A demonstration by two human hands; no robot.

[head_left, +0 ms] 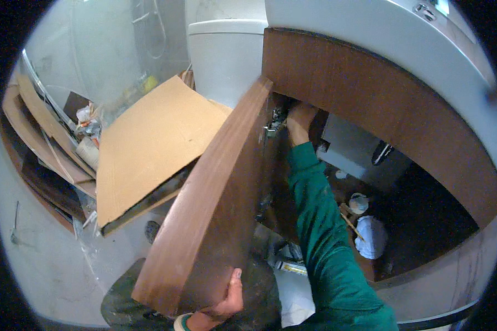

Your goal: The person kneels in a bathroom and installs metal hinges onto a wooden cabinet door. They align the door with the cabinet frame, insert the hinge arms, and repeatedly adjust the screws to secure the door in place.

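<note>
A brown wooden cabinet door (204, 209) stands swung out from the vanity cabinet (359, 77). My left hand (229, 300) grips its near end, thumb lying up against the inner face, the other fingers mostly hidden. Reaching into the cabinet in a green sleeve, my right arm passes beside the door. The right hand (302, 118) is up by the metal hinge (274, 122) at the door's far end. Its fingers are hidden behind the wrist and in shadow, so I cannot see what they touch.
Inside the cabinet are a white cup (359, 203), a crumpled white cloth-like thing (371, 237) and a thin stick. Left of the door a large cardboard sheet (154, 143) leans near the toilet (226, 60). Curved wooden panels (49, 132) stack farther left. A white basin top overhangs the cabinet.
</note>
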